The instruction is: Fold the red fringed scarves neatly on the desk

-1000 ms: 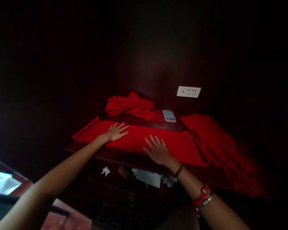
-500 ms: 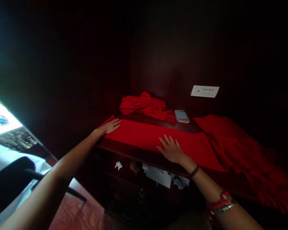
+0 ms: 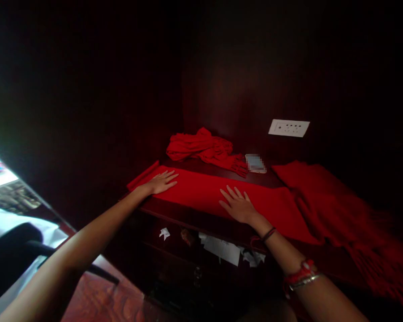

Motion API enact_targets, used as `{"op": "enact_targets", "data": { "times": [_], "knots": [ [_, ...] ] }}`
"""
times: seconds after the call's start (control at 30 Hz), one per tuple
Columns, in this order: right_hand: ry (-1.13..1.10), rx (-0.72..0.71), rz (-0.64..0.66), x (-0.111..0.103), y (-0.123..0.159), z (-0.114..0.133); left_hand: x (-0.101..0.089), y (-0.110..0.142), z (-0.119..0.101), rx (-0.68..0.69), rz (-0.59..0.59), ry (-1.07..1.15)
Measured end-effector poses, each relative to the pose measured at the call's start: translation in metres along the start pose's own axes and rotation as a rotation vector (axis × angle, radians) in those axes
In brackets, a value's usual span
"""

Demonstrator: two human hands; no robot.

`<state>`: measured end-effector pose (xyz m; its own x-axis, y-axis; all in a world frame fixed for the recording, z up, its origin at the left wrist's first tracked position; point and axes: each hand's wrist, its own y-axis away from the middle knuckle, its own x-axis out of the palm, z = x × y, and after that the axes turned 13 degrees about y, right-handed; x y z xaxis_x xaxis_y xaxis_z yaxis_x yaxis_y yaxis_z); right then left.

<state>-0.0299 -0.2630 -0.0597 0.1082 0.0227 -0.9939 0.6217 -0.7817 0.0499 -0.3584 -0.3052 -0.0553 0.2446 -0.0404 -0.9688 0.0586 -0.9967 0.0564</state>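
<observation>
A red scarf (image 3: pixel 195 188) lies in a long flat band along the dark wooden desktop (image 3: pixel 184 215). My left hand (image 3: pixel 163 182) rests palm down near the band's left end, fingers spread. Flat on the middle of the same band is my right hand (image 3: pixel 239 206), its fingers also apart. To the right, more red fringed cloth (image 3: pixel 336 205) spreads over the desktop, its tassels toward the front edge; whether it joins the band I cannot tell. Behind the band sits a bunched red scarf (image 3: pixel 201 147) with a fringed end.
A phone (image 3: pixel 255 163) with a blurred-out screen lies by the back wall, below a white socket plate (image 3: pixel 289 128). Under the desktop, an open compartment holds white papers (image 3: pixel 221 249) and a crumpled scrap (image 3: pixel 164 233). A dark chair (image 3: pixel 16 250) stands at lower left.
My left hand has shifted slightly right along the red scarf, showing more of its left end. My right hand stays in about the same place on the cloth.
</observation>
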Motion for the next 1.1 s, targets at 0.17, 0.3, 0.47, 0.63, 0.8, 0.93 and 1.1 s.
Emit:
{"op": "enact_targets", "data": {
  "times": [0.17, 0.3, 0.47, 0.63, 0.8, 0.93, 1.1],
  "knots": [
    [-0.006, 0.115, 0.069, -0.004, 0.007, -0.023, -0.009, -0.014, -0.064, -0.111, -0.009, -0.082],
    [-0.018, 0.119, 0.044, -0.006, 0.007, -0.016, 0.015, -0.03, -0.143, 0.135, -0.13, -0.023],
    [-0.014, 0.141, 0.04, 0.0, 0.024, -0.041, 0.044, -0.037, -0.152, 0.138, -0.014, 0.019],
    [0.027, 0.296, 0.088, 0.006, 0.047, -0.093, 0.044, -0.039, -0.137, 0.154, -0.032, 0.018],
    [0.055, 0.381, 0.151, 0.002, 0.061, -0.123, 0.045, -0.04, -0.14, 0.154, -0.049, 0.019],
    [0.003, 0.303, 0.038, 0.001, 0.065, -0.105, 0.045, -0.04, -0.14, 0.149, -0.048, 0.017],
    [-0.084, 0.129, -0.003, -0.001, 0.065, -0.078, 0.044, -0.039, -0.142, 0.139, -0.036, 0.009]
  ]
}}
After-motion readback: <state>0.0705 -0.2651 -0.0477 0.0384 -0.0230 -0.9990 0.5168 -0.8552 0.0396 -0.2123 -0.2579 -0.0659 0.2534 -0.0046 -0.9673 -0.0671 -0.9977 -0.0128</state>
